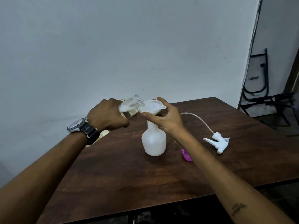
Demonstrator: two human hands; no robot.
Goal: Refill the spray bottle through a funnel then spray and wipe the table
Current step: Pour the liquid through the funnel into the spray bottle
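Note:
A white spray bottle [153,143] stands upright near the middle of the dark wooden table [129,178], without its head. A white funnel [151,106] sits in its neck. My right hand [165,118] holds the funnel's rim from the right. My left hand [107,117] grips a clear plastic bottle [131,106] that holds some liquid and is tilted with its open mouth over the funnel. The white trigger head [217,141] with its clear tube lies on the table to the right.
A purple cap [186,156] lies on the table just right of the spray bottle. A pale cloth [102,135] is partly hidden behind my left wrist. A grey wall runs behind the table. Black metal frames [262,88] stand at the far right.

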